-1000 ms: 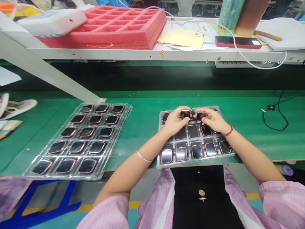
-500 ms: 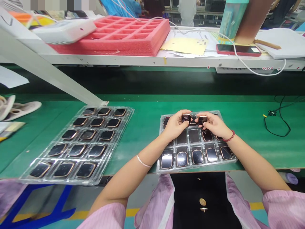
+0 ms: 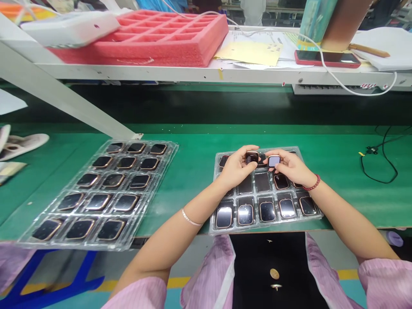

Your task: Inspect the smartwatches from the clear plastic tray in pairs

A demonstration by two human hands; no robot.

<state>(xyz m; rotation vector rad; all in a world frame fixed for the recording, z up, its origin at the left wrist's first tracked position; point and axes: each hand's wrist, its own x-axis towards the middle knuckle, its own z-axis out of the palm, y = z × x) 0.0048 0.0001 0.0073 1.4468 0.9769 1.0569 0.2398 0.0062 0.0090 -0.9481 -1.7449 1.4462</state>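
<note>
My left hand grips one smartwatch, its dark screen facing me, between thumb and fingers. Close beside it, my right hand is closed on a second smartwatch, whose screen glows pale. Both hands are over the far rows of a clear plastic tray. Several watches with gold-coloured rims lie in this tray, one of them a watch in the near row. Two pockets in the middle row, among them the pocket, hold no watch. My hands hide part of the far row.
On the left, another clear tray carries rows of watches. A slanted white post stands behind it. Above, a shelf holds red foam, papers and a phone. Black cable lies right; sandals lie far left.
The watch in my right hand has gone from a dark screen with faint lines to a pale lit one. Both hands keep their hold; the view has shifted slightly.
</note>
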